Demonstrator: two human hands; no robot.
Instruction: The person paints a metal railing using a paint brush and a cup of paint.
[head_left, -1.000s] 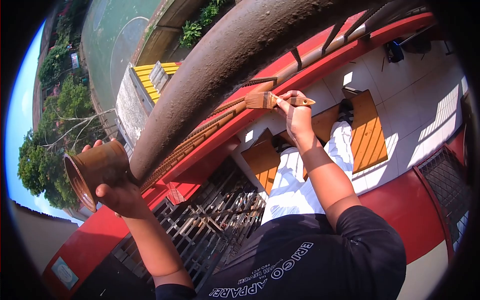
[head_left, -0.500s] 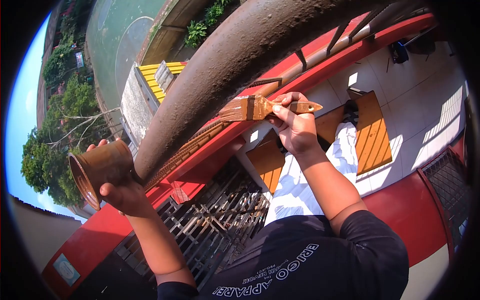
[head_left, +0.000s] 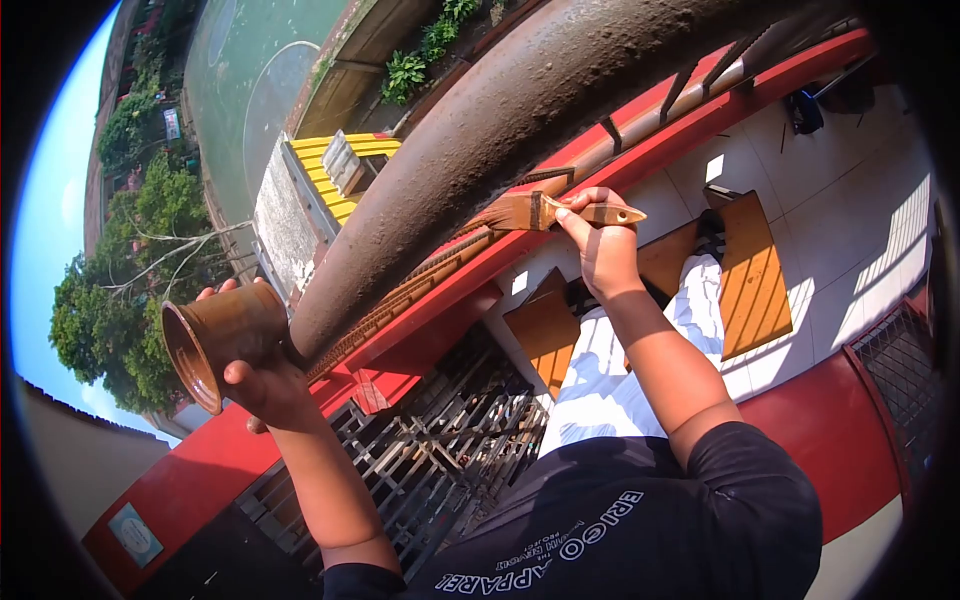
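Observation:
My right hand (head_left: 603, 245) grips the wooden handle of a flat paintbrush (head_left: 545, 212). Its brown-coated bristles point left and touch the underside edge of a thick brown metal rail (head_left: 500, 120) that runs diagonally across the view. My left hand (head_left: 265, 385) holds a small paint-smeared brown cup (head_left: 215, 340), its mouth tilted to the left, close to the lower end of the rail.
Below the rail run a red ledge (head_left: 420, 330) and a metal grille (head_left: 430, 460). Wooden boards (head_left: 745, 265) lie on the white tiled floor under my legs. Far below on the left are trees (head_left: 130, 270), a green court and a yellow-roofed structure (head_left: 330, 170).
The brush has swung from a sideways stroke to lie closer under the rail, and my right hand has shifted slightly right. The cup and my left hand have drifted a little to the right.

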